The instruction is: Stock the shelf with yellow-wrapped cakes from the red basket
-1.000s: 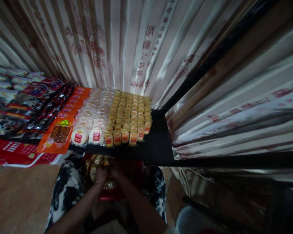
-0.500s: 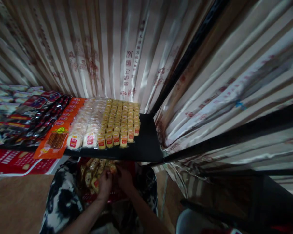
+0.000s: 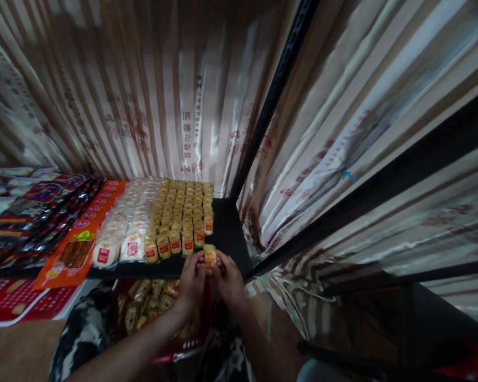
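Both my hands hold one small yellow wrapped snack pack (image 3: pixel 210 256) between their fingertips, at the front edge of the black shelf (image 3: pixel 229 241). My left hand (image 3: pixel 191 284) pinches its left side and my right hand (image 3: pixel 228 284) pinches its right side. Just behind it stand rows of the same yellow snack packs (image 3: pixel 183 212) with red labels, lined up on the shelf. Below my wrists, on my lap, a red container (image 3: pixel 171 350) holds several more loose yellow packs (image 3: pixel 147 300).
Left of the yellow rows lie white round packs (image 3: pixel 123 233), orange packets (image 3: pixel 77 249) and dark packets (image 3: pixel 43 212). A striped printed curtain (image 3: pixel 143 106) hangs behind. A black upright post (image 3: pixel 271 101) stands at the shelf's right end. My patterned trousers (image 3: pixel 79 339) show below.
My hands rose from the red container on my lap up to the shelf's front edge, bringing one yellow pack with them. The view swung to the right.
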Demonstrator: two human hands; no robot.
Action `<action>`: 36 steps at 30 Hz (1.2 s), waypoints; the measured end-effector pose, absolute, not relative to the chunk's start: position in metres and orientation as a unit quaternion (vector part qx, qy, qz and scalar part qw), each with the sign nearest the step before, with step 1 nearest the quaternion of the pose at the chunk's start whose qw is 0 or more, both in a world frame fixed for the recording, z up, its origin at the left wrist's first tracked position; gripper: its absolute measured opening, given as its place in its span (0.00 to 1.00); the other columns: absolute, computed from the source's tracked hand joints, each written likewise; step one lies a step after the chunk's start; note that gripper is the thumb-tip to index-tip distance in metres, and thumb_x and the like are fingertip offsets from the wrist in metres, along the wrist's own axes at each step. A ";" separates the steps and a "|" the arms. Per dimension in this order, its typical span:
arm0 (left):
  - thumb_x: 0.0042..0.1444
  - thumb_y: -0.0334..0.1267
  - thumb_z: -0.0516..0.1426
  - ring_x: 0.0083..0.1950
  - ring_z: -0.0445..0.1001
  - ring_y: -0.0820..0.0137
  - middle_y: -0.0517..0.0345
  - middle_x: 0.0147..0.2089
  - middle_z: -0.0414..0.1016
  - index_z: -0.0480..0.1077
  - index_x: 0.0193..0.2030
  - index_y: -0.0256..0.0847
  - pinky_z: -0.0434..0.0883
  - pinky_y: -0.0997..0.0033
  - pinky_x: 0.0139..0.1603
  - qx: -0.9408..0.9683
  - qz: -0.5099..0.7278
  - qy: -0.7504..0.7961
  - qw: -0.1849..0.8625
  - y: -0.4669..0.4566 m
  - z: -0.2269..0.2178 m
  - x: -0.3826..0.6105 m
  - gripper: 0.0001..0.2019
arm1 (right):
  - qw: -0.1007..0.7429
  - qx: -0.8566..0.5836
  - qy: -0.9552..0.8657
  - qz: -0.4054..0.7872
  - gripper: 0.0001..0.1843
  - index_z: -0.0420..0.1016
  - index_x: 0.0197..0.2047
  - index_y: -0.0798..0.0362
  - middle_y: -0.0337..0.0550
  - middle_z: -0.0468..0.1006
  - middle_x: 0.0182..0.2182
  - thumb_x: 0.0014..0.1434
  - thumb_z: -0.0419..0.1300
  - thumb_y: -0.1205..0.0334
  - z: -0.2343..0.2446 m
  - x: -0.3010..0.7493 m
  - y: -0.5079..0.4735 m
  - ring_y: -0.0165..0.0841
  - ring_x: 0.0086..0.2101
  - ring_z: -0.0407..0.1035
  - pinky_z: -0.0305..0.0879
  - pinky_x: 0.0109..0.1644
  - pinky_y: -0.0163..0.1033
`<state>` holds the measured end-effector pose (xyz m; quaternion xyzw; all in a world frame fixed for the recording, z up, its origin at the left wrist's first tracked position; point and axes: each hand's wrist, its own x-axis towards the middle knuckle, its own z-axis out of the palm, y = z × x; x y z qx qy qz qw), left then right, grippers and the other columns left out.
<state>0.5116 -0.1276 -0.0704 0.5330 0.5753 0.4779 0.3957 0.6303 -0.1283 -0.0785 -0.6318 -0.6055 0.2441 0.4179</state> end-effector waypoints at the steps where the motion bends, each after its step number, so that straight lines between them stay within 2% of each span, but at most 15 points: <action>1: 0.56 0.34 0.49 0.47 0.73 0.67 0.51 0.46 0.73 0.70 0.47 0.39 0.71 0.62 0.53 0.545 0.469 0.565 0.403 -0.115 -0.062 0.517 0.15 | 0.425 -0.635 -0.603 0.229 0.20 0.73 0.51 0.55 0.49 0.77 0.41 0.59 0.53 0.56 -0.074 0.635 -0.117 0.37 0.41 0.71 0.68 0.47 0.41; 5: 0.57 0.30 0.48 0.52 0.72 0.67 0.48 0.52 0.72 0.69 0.52 0.35 0.69 0.64 0.57 0.617 0.400 0.557 0.386 -0.059 -0.032 0.538 0.18 | 0.454 -0.662 -0.568 0.183 0.22 0.72 0.53 0.59 0.52 0.77 0.41 0.59 0.51 0.57 -0.062 0.652 -0.062 0.38 0.39 0.71 0.68 0.45 0.42; 8: 0.58 0.28 0.46 0.58 0.69 0.65 0.45 0.57 0.70 0.67 0.55 0.33 0.63 0.64 0.63 0.690 0.322 0.566 0.316 -0.019 -0.014 0.553 0.20 | 0.474 -0.670 -0.552 0.148 0.21 0.72 0.52 0.58 0.53 0.77 0.45 0.58 0.51 0.59 -0.059 0.661 -0.019 0.40 0.43 0.71 0.66 0.50 0.45; 12: 0.60 0.30 0.45 0.62 0.65 0.64 0.44 0.60 0.68 0.64 0.59 0.31 0.61 0.66 0.64 0.759 0.240 0.568 0.207 0.026 -0.006 0.565 0.21 | 0.495 -0.660 -0.546 0.142 0.21 0.72 0.52 0.56 0.51 0.77 0.47 0.58 0.49 0.63 -0.062 0.669 0.034 0.38 0.47 0.71 0.64 0.53 0.43; 16: 0.60 0.30 0.44 0.63 0.63 0.64 0.44 0.59 0.70 0.67 0.56 0.29 0.54 0.63 0.68 0.818 0.188 0.533 0.109 0.058 -0.007 0.567 0.20 | 0.491 -0.684 -0.524 0.133 0.21 0.73 0.51 0.55 0.49 0.79 0.43 0.56 0.51 0.62 -0.074 0.672 0.076 0.38 0.44 0.72 0.66 0.50 0.42; 19: 0.60 0.31 0.45 0.65 0.61 0.63 0.44 0.58 0.70 0.69 0.54 0.29 0.51 0.60 0.69 0.838 0.150 0.519 0.071 0.072 -0.008 0.566 0.20 | 0.486 -0.700 -0.506 0.136 0.20 0.74 0.50 0.56 0.50 0.80 0.42 0.56 0.52 0.62 -0.087 0.673 0.101 0.38 0.42 0.73 0.67 0.47 0.41; 22: 0.60 0.33 0.46 0.66 0.59 0.59 0.43 0.60 0.68 0.68 0.55 0.30 0.53 0.57 0.67 0.837 0.133 0.527 0.061 0.083 -0.014 0.565 0.20 | 0.487 -0.699 -0.500 0.156 0.20 0.72 0.50 0.55 0.49 0.79 0.42 0.55 0.53 0.62 -0.099 0.671 0.121 0.37 0.41 0.73 0.67 0.46 0.40; 28: 0.59 0.33 0.47 0.65 0.59 0.51 0.38 0.56 0.71 0.71 0.53 0.28 0.55 0.51 0.65 0.844 0.139 0.515 0.063 0.099 -0.023 0.562 0.19 | 0.518 -0.679 -0.485 0.190 0.15 0.69 0.44 0.53 0.42 0.78 0.34 0.53 0.54 0.58 -0.113 0.665 0.148 0.33 0.33 0.72 0.67 0.39 0.36; 32: 0.58 0.31 0.48 0.64 0.60 0.52 0.40 0.57 0.71 0.71 0.51 0.31 0.56 0.52 0.64 0.840 0.148 0.516 0.085 0.103 -0.022 0.559 0.18 | 0.499 -0.681 -0.492 0.211 0.11 0.68 0.38 0.51 0.40 0.76 0.31 0.52 0.55 0.56 -0.114 0.661 0.153 0.32 0.30 0.70 0.66 0.37 0.36; 36: 0.56 0.29 0.49 0.64 0.61 0.54 0.41 0.57 0.70 0.72 0.50 0.32 0.55 0.53 0.65 0.835 0.156 0.517 0.109 0.105 -0.021 0.558 0.17 | 0.484 -0.692 -0.490 0.217 0.12 0.67 0.36 0.51 0.39 0.75 0.28 0.52 0.54 0.53 -0.116 0.660 0.154 0.33 0.28 0.69 0.65 0.35 0.37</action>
